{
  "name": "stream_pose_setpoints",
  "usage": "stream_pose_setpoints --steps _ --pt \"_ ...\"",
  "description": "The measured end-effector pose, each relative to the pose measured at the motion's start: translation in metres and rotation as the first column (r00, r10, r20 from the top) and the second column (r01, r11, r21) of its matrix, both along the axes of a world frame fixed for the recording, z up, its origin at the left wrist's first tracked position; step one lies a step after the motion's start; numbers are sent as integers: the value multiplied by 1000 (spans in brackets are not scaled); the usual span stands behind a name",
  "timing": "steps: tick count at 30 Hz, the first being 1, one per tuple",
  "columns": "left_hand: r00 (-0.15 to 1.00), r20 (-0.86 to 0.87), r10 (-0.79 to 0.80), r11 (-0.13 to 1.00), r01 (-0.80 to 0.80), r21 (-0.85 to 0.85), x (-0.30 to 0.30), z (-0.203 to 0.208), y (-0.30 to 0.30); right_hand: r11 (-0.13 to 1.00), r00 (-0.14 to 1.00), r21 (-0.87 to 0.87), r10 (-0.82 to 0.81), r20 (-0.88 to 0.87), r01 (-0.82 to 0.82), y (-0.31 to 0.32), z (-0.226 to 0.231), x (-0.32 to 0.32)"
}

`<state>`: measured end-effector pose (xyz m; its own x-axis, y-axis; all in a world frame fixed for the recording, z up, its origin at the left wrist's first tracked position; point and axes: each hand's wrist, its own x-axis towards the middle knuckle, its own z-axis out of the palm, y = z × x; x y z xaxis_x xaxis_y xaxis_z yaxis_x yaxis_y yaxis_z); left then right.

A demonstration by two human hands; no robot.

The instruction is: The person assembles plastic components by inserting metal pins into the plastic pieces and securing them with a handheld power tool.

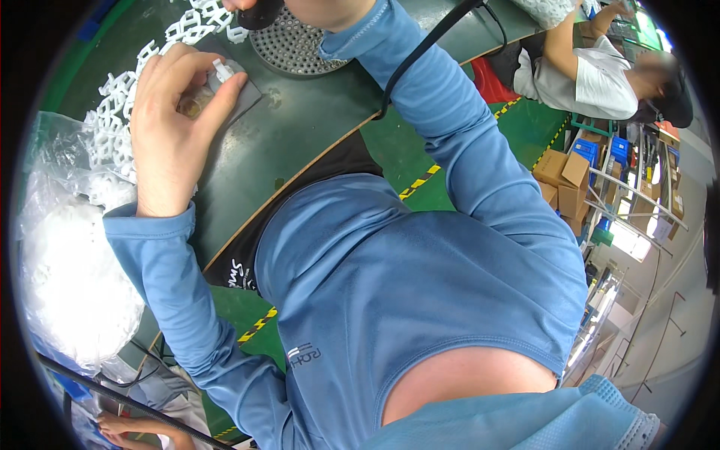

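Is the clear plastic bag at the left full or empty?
Full: the bag bulges with small white plastic parts, and more of them lie loose on the table beside the left hand.

Two hands of the wearer show: the left hand in the upper left of the frame and the right hand cut off at the top edge. One small white plastic clip sits at the left fingertips, on one grey square block. One round perforated metal plate lies at the top centre. White plastic lattice pieces in the upper left are too many and tangled to count. One clear plastic bag of white parts fills the left edge. One co-worker in a white shirt sits upper right. At least four brown cardboard boxes stack at right.
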<state>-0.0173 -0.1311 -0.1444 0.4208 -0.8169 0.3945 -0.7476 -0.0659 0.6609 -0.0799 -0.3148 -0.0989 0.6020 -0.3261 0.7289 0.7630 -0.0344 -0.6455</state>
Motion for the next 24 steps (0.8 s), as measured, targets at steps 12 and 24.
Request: stream_pose_setpoints --steps 12,24 --pt "1000 30 -8 999 9 -41 4 -5 -1 965 965 -37 259 -38 -261 -11 38 -8" --pt "995 98 15 991 -1 -137 6 -12 0 977 980 -92 196 26 -193 21 17 5"
